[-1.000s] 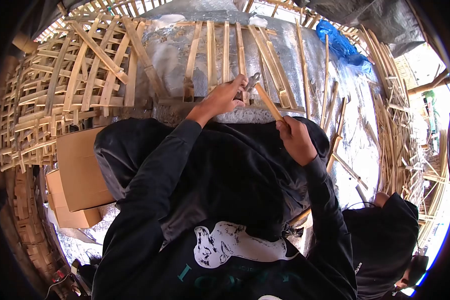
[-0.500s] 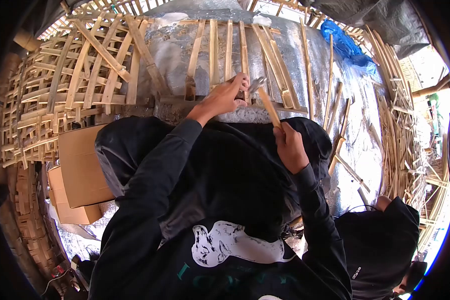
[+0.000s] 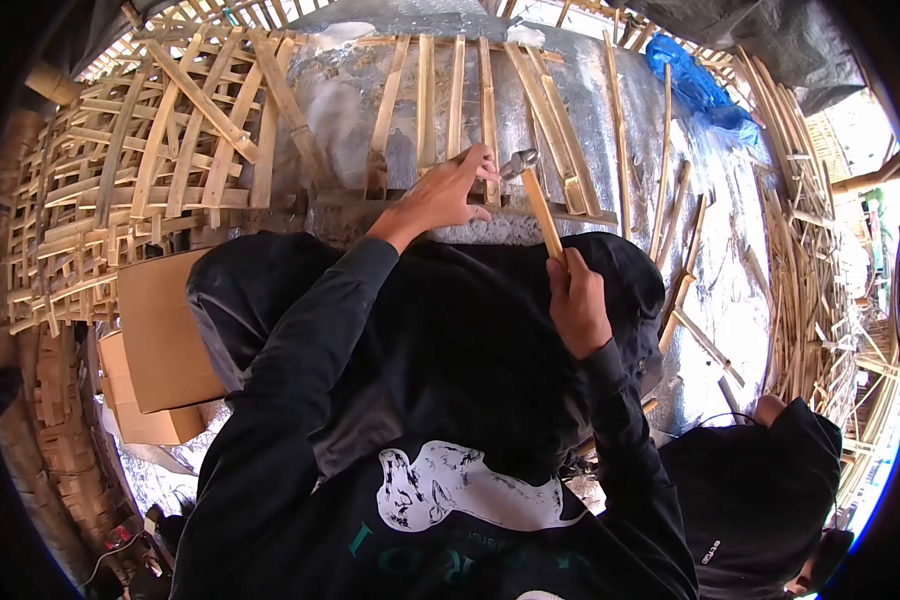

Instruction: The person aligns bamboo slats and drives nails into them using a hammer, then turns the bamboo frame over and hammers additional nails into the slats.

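Note:
My right hand (image 3: 578, 302) is closed round the wooden handle of a hammer (image 3: 542, 212). The hammer's metal head is up beside the fingertips of my left hand (image 3: 438, 203). Those left fingers are bent over the lower part of an upright bamboo slat (image 3: 488, 110), with the thumb lower down; whether a nail is between them is too small to tell. Beneath the slat's lower end runs a bamboo crosspiece (image 3: 540, 211). More slats, such as a pale bamboo slat (image 3: 426, 100), lie side by side to the left and right.
Woven bamboo lattice (image 3: 160, 130) is at the left, above cardboard boxes (image 3: 170, 335). A silvery sheet (image 3: 710, 250) covers the floor, with loose bamboo sticks (image 3: 708, 345) on it. Blue plastic (image 3: 700, 90) lies back right. Another person in black (image 3: 760, 490) sits at lower right.
The hammer head has tilted up and slightly away from the left fingers. My right hand has dropped a little; my left hand stays at the slat.

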Tool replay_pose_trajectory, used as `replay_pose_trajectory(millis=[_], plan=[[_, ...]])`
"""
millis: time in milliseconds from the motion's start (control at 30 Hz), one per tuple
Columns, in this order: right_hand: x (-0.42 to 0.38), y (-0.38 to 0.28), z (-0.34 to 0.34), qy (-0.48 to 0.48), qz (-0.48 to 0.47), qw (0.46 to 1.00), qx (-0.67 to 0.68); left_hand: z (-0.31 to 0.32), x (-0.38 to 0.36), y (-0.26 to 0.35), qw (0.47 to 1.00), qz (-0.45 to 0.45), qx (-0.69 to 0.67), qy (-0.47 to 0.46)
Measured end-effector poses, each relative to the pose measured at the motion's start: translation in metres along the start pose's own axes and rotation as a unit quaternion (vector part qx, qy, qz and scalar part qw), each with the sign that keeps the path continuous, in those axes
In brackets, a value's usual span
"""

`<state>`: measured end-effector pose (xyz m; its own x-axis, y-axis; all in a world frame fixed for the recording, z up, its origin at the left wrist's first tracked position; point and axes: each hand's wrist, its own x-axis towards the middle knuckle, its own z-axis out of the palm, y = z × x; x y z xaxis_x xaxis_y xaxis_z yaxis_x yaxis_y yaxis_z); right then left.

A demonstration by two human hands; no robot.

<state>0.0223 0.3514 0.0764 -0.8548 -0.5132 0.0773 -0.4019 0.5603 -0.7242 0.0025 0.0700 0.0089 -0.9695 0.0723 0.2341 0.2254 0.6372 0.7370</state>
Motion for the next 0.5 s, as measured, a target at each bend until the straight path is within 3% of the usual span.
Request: replay_pose_trajectory(millis=[100, 500], plan=[[-0.002, 0.011, 0.007, 0.011, -0.039, 0.999, -0.017, -0.001, 0.002, -0.001, 1.000, 0.001, -0.017, -0.014], [-0.001, -0.002, 0.000, -0.002, 0.009, 1.000, 0.001, 0.001, 0.001, -0.002, 1.000, -0.002, -0.006, -0.009]])
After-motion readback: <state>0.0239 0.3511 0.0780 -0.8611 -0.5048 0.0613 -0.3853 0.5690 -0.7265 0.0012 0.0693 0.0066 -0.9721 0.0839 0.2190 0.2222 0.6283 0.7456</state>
